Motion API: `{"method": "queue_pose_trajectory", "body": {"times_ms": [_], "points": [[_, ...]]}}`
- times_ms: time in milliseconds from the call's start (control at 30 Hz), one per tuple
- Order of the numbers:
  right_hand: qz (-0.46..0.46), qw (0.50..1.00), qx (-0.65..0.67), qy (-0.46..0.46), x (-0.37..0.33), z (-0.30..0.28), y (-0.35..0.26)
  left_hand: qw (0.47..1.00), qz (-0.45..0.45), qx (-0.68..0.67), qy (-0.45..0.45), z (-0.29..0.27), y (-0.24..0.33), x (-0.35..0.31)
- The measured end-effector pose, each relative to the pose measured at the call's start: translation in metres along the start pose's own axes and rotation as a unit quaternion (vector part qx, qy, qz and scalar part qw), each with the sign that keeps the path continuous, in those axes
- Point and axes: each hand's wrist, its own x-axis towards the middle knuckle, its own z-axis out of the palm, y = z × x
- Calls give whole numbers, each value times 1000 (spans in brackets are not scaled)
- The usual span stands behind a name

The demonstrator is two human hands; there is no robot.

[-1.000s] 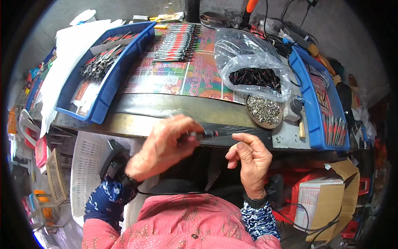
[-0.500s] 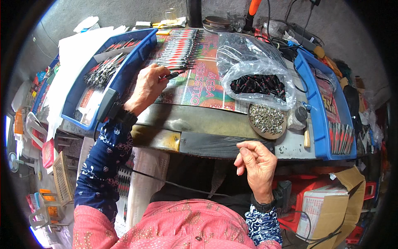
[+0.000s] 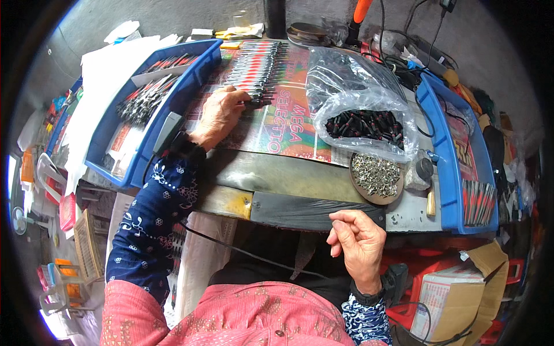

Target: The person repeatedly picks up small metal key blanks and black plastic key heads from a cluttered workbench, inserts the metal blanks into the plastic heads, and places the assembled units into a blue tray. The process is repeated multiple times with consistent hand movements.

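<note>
- Two hands apart: left hand (image 3: 219, 112) fingers pinched on thin black-and-red metal piece (image 3: 254, 102), setting it against row of like pieces (image 3: 257, 66) on table (image 3: 300, 179).
- Right hand (image 3: 358, 242) loosely curled, empty, at table edge.
- Next needs alignment, release.

My left hand (image 3: 222, 112) reaches far forward, arm outstretched, fingers curled down; my right hand (image 3: 359, 242) hangs near my body, loosely curled.

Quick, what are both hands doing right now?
Left hand: fingers closed on a slim black-and-red piece at the near end of the row.
Right hand: loosely curled, holding nothing, at the table edge.
</note>
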Motion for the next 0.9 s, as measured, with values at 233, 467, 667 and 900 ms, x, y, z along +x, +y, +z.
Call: {"method": "queue_pose_trajectory", "body": {"times_ms": [233,467,667,900], "points": [[-6,1000,-10,4,0,1,0,997,47,61,17,4,-1,4],[-5,1000,-19,11,-1,2,0,996,61,64,33,6,-1,3],[15,1000,-12,24,-1,5,-2,993,46,94,49,5,3,8],[-5,1000,-18,23,0,5,1,987,66,129,73,-30,24,-6]]}}
